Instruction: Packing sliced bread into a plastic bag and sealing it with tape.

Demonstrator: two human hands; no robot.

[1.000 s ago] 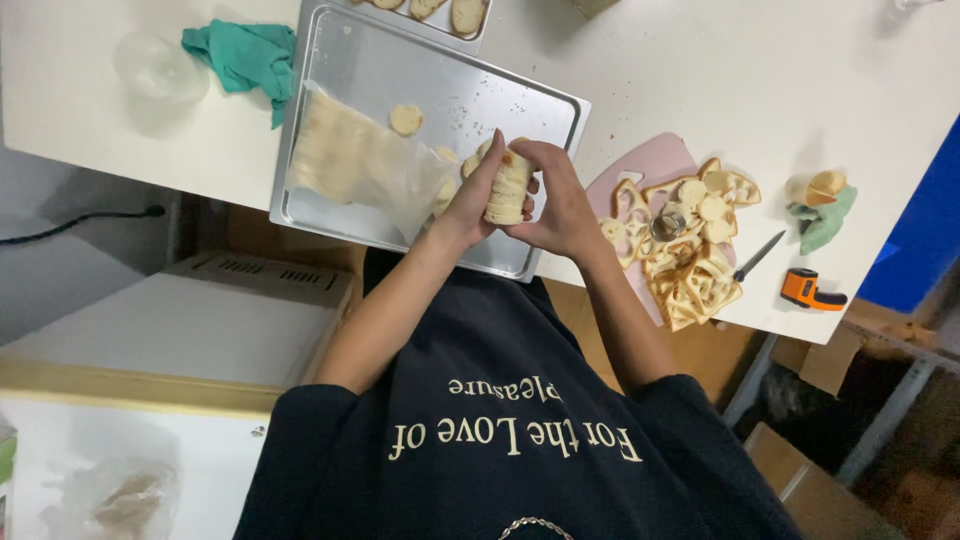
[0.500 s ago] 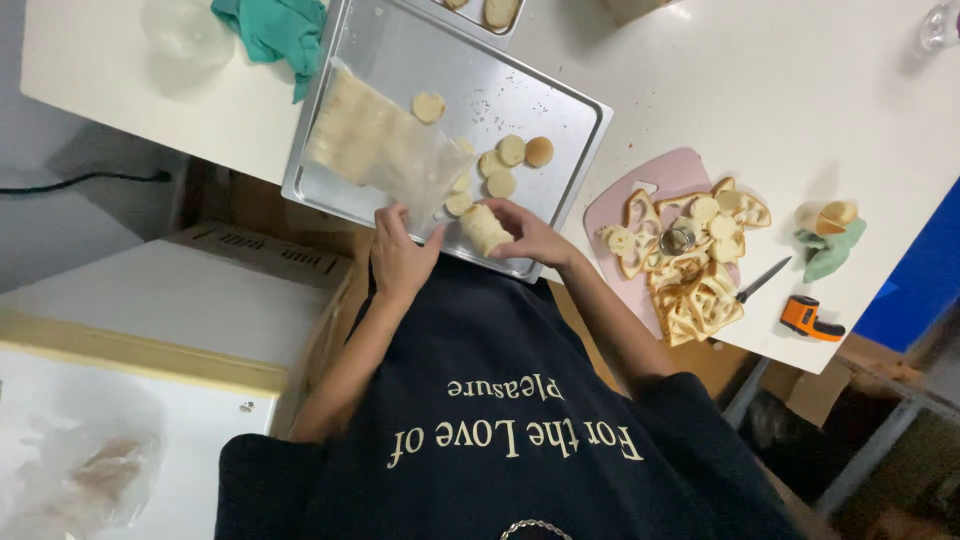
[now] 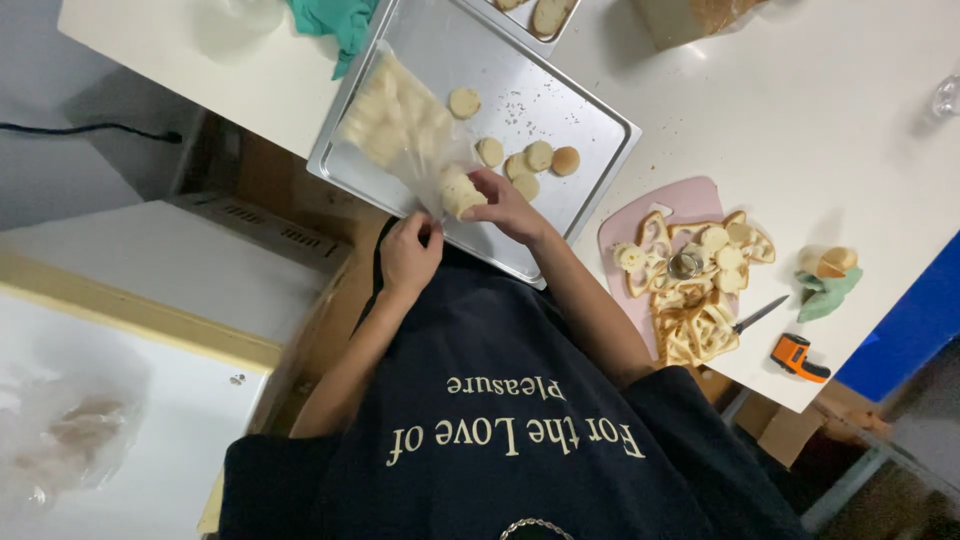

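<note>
The top edge cuts off a second tray [image 3: 530, 15] with a couple of bread pieces, a teal cloth [image 3: 335, 20] and a brown block at the table's far side. A glass at the right edge is barely visible. The lower left is blurred; something pale lies in a clear wrapper there, too soft to make out.

The metal baking tray [image 3: 590, 165] holds a clear plastic bag [image 3: 395, 125] stuffed with pale bread rounds, too crowded to count, plus five loose rounds [image 3: 527, 160] lying in the open.

The right hand [image 3: 505, 205] is curled around a short stack of rounds [image 3: 460, 195] at the bag's mouth, fingers closed on it. The left hand [image 3: 408, 252] pinches the bag's open edge between thumb and fingers, just over the tray's near rim.

On the pink cutting board [image 3: 625, 225] sits a heap of bread slices with holes punched out [image 3: 695, 290], a small metal ring cutter [image 3: 685, 265] among them. Beside it lie one knife [image 3: 758, 315] and one orange tool [image 3: 798, 357].
</note>
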